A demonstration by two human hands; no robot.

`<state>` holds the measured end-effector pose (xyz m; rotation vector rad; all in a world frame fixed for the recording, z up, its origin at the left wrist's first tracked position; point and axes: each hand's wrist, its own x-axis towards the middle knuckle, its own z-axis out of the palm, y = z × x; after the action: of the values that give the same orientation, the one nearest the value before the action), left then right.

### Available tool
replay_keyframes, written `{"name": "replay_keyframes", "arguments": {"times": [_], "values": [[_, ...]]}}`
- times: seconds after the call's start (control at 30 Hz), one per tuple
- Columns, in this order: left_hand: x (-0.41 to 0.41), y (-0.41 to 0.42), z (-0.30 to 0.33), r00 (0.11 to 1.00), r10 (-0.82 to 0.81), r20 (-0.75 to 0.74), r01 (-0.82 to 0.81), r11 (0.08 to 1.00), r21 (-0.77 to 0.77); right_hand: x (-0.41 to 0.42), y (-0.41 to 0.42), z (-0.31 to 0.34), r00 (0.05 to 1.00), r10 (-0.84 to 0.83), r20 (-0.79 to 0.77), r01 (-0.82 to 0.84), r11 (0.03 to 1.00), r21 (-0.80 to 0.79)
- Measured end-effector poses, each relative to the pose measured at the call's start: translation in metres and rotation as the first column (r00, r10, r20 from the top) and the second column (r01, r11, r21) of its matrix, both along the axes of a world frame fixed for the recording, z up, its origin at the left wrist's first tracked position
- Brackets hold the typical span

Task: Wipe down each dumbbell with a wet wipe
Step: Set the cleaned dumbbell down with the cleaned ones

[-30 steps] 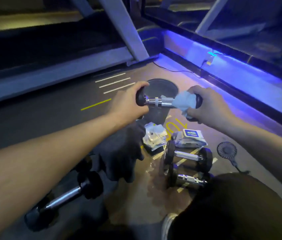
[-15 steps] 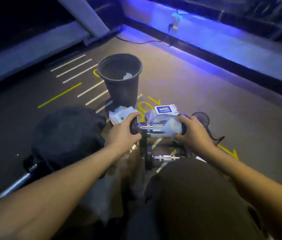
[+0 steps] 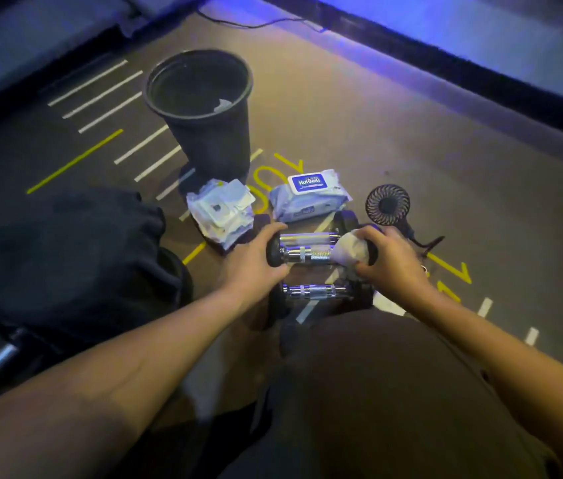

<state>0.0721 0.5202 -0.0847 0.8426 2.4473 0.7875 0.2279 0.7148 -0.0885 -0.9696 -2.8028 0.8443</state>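
Gripping one end of the dumbbell (image 3: 311,252), your left hand (image 3: 255,261) steadies it. Your right hand (image 3: 390,261) clamps the wipe (image 3: 349,252) round the other end to scrub it.

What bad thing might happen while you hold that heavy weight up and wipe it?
The held dumbbell is gripped only at its ends by the left hand and right hand, and the wet wipe sits under the right one, so it might slip. It would likely land on the dumbbell below.
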Motion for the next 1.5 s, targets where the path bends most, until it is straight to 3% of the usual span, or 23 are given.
{"name": "replay_keyframes", "arguments": {"times": [0.43, 0.67, 1.07, 1.27, 1.5], "values": [[0.005, -0.002, -0.007, 0.998, -0.048, -0.035, 0.043, 0.992, -0.122, 0.009, 0.004, -0.019, 0.998, 0.06, 0.035, -0.061, 0.998, 0.019], [-0.004, -0.014, 0.01, 0.991, -0.105, -0.082, 0.089, 0.979, -0.182, 0.005, -0.002, -0.01, 0.996, 0.076, -0.056, -0.065, 0.982, 0.179], [-0.029, -0.059, 0.068, 0.97, -0.078, -0.231, 0.05, 0.991, -0.125, -0.044, -0.035, 0.054, 0.969, 0.166, -0.181, -0.119, 0.963, 0.244], [-0.049, -0.106, 0.119, 0.932, -0.121, -0.341, 0.07, 0.985, -0.158, -0.082, -0.075, 0.106, 0.926, 0.31, -0.217, -0.242, 0.926, 0.29], [-0.08, -0.201, 0.176, 0.903, 0.006, -0.43, -0.061, 0.991, -0.115, -0.153, -0.141, 0.167, 0.809, 0.518, -0.278, -0.391, 0.828, 0.402]]}}
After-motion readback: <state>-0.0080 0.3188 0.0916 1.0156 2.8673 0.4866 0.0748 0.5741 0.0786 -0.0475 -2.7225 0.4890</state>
